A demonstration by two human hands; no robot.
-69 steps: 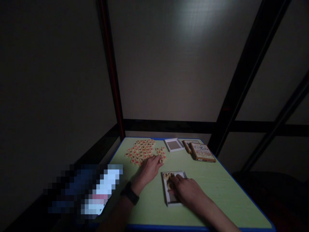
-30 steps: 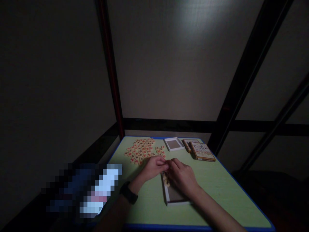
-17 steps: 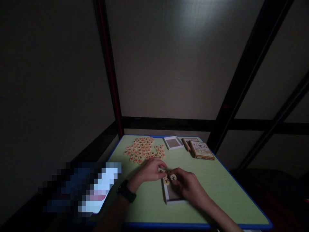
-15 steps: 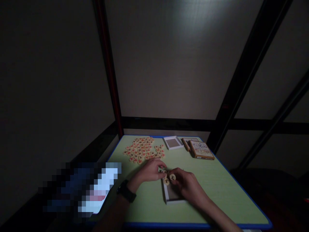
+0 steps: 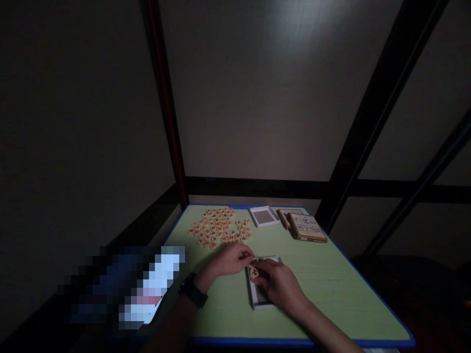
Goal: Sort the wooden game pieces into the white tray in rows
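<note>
Tbl. [image 5: 331, 304], green top, blue edge. Wall panel [image 5: 253, 122], gray, behind. Post [image 5: 167, 103], dk. red, L. 2 printed boxes [image 5: 308, 227], far R cnr., adj. white tray [image 5: 265, 217]. Pixelated patch [image 5: 158, 284], lower L.

Seemingly illegible characters on discs [image 5: 211, 229] and box [image 5: 308, 226].

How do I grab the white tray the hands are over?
I'd pinch the white tray by its left wall, coming from the left: that thin edge stands up and shows, while the right hand covers much of the right side.
</note>
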